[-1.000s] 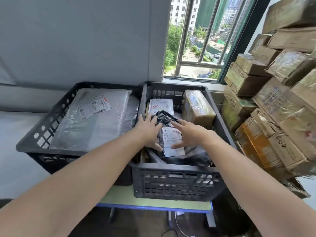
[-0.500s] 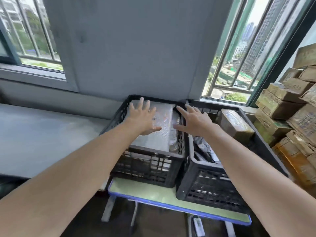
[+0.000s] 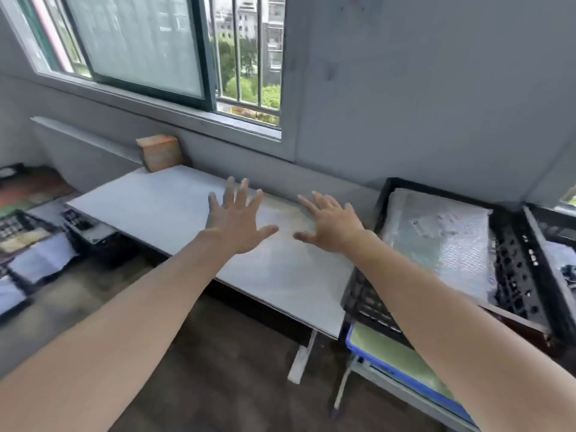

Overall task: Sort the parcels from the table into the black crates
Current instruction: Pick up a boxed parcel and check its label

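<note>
Head view: left hand [image 3: 237, 226], right hand [image 3: 330, 227] spread, empty, over tabletop [image 3: 149, 207]. Brown parcel [image 3: 159, 152] by wall: best gripped on both sides.

A black crate [image 3: 367, 296] stands on the blue-edged green table [image 3: 394, 353].

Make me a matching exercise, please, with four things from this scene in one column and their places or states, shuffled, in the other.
Things:
1. brown box
2. bubble-wrapped parcel
3. left hand
4. black crate

Places or states:
A. on the green table with the blue edge
B. spread open over the grey table, holding nothing
C. at the grey table's far end, by the wall
D. lying inside the black crate

Pairs: 1-C, 2-D, 3-B, 4-A.
</note>
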{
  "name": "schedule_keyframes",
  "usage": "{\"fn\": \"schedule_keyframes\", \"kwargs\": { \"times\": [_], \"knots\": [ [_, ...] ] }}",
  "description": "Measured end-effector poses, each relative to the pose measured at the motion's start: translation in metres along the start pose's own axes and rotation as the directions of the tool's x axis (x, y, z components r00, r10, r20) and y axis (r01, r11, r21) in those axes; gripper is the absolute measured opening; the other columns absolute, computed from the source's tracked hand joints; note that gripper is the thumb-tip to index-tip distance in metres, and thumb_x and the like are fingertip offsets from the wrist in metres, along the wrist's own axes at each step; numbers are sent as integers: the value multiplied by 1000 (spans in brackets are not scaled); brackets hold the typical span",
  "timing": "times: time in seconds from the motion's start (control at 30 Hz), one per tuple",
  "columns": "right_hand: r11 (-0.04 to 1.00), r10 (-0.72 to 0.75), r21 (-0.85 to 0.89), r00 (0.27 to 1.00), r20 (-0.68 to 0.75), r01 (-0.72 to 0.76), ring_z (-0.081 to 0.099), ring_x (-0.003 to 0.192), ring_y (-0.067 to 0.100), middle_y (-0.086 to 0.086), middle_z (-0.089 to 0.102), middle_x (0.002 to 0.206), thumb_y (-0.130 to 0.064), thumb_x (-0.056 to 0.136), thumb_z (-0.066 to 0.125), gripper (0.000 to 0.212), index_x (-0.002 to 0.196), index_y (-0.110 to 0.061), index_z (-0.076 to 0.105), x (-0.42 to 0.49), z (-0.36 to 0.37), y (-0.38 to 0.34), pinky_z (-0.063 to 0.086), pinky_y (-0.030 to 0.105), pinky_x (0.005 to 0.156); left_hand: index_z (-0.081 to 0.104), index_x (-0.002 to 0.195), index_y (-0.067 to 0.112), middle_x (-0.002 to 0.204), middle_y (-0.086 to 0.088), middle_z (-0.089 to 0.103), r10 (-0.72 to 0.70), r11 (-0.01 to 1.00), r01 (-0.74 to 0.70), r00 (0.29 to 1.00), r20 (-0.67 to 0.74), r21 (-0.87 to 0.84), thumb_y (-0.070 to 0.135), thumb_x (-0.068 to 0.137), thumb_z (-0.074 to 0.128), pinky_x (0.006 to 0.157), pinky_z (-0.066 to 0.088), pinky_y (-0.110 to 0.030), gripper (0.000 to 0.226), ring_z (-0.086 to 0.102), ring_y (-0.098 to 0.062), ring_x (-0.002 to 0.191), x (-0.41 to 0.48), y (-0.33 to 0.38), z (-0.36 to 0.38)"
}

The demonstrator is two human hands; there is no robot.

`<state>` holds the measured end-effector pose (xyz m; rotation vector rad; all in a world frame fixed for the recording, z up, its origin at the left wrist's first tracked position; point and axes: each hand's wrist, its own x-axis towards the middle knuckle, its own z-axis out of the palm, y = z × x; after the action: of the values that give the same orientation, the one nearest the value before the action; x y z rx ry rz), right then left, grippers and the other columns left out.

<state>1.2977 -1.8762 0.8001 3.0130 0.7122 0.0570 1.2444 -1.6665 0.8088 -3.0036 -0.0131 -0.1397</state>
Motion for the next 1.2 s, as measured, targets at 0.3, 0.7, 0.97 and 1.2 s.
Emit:
{"fn": "schedule_keyframes", "kwargs": {
  "times": [0.3,0.7,0.97,1.2],
  "knots": [
    [987,-139,80,990,4,138,9,150,23,1,3,165,-71,89,45,86,155,-38,1,165,42,-125,20,56,114,0,156,26,165,-6,-10,-216,976,216,976,22,-4,75,91,21,116,8,-60,85,-16,-34,150,45,-158,68],
    [962,-220,170,976,7,215,12,148,25,3,9,164,-66,91,47,83,156,-35,6,427,69,-214,24,58,114,4,157,26,165,-7,-6,-342,936,349,930,136,-34,72,93,27,117,9,-58,82,-12,-33,150,232,-337,124],
    [966,-213,155,977,23,207,17,147,26,4,11,164,-65,92,46,83,156,-33,6,553,78,-261,29,57,110,6,157,24,165,-9,-6,-351,932,360,925,142,-42,73,93,28,116,12,-57,83,-10,-33,151,328,-428,158],
    [976,-164,160,984,75,150,15,148,26,2,8,164,-63,93,46,83,156,-33,2,664,98,-312,28,57,112,9,156,25,164,-10,-3,-330,930,355,921,208,-95,75,88,38,115,18,-58,90,-6,-33,150,429,-535,212]
  ]
}}
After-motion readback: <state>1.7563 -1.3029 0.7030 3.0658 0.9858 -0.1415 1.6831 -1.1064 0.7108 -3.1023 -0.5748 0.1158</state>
